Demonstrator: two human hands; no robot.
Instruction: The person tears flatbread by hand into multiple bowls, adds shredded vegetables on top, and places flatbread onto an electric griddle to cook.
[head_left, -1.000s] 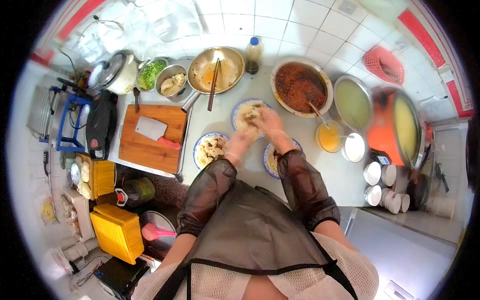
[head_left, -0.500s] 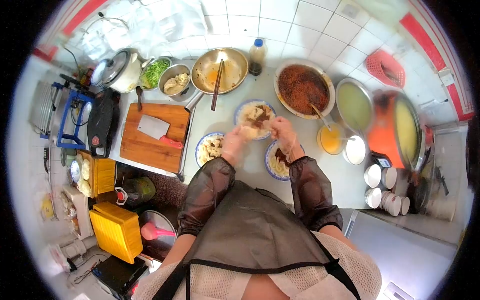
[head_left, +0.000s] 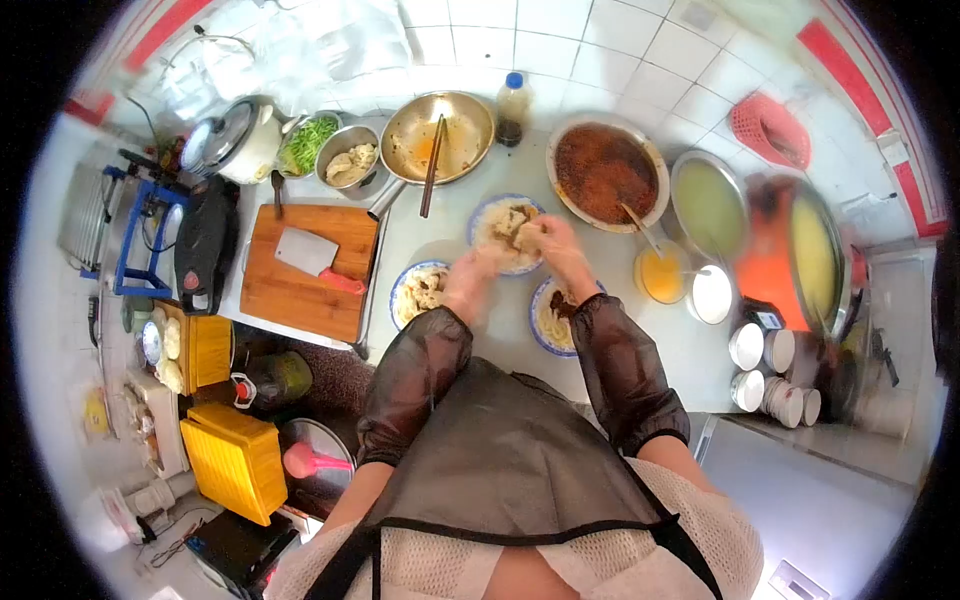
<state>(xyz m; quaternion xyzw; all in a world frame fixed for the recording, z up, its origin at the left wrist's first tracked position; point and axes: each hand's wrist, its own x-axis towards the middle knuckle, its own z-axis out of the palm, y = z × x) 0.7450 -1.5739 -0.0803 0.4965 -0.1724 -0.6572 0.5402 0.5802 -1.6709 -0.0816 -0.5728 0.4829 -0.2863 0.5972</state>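
Observation:
Both my hands are in thin clear gloves over a blue-rimmed bowl [head_left: 474,222] of pale noodles or shreds with a brown sauce. My right hand [head_left: 562,252] is closed at the bowl's right side, pinching a pale piece of food [head_left: 527,238] that looks like cooked meat. My left hand [head_left: 472,284], smeared by motion, has its fingers curled together at the lower left of that bowl. Below it on the left, a second bowl [head_left: 412,297] holds pale chunks. Under my right wrist, a third bowl [head_left: 550,328] contains noodles and dark sauce.
Behind stand a wok [head_left: 470,160] with chopsticks, a metal bowl of pale pieces [head_left: 350,168] and a basin of red chilli sauce [head_left: 610,175]. A cleaver [head_left: 306,251] lies on the cutting board [head_left: 300,300] at left. White cups [head_left: 745,348] and a large pot [head_left: 815,260] stand at right.
My hands stay over the same bowl. My right hand has shifted slightly left and down; my left hand has moved slightly and is more blurred. The bowls have not moved.

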